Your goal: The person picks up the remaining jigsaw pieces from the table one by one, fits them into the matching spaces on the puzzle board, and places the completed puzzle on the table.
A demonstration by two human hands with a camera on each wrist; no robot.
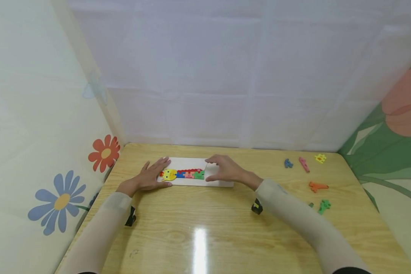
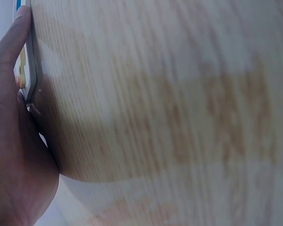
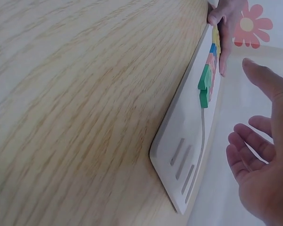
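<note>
My left hand (image 1: 151,176) spread, touching the board (image 1: 188,163) | right hand (image 1: 227,169) curved wide, empty, by green piece (image 1: 199,175) | board between hands | I'd best brace left, press green piece evenly

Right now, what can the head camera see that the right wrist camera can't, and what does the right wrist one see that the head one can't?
Only the head view shows the blue wall flower and the loose orange piece and loose pink piece on the table.

Only the right wrist view shows short slots in the board's bare end.

Both show the white puzzle board, its yellow head piece, the red wall flower, and both hands: left hand, right hand.
</note>
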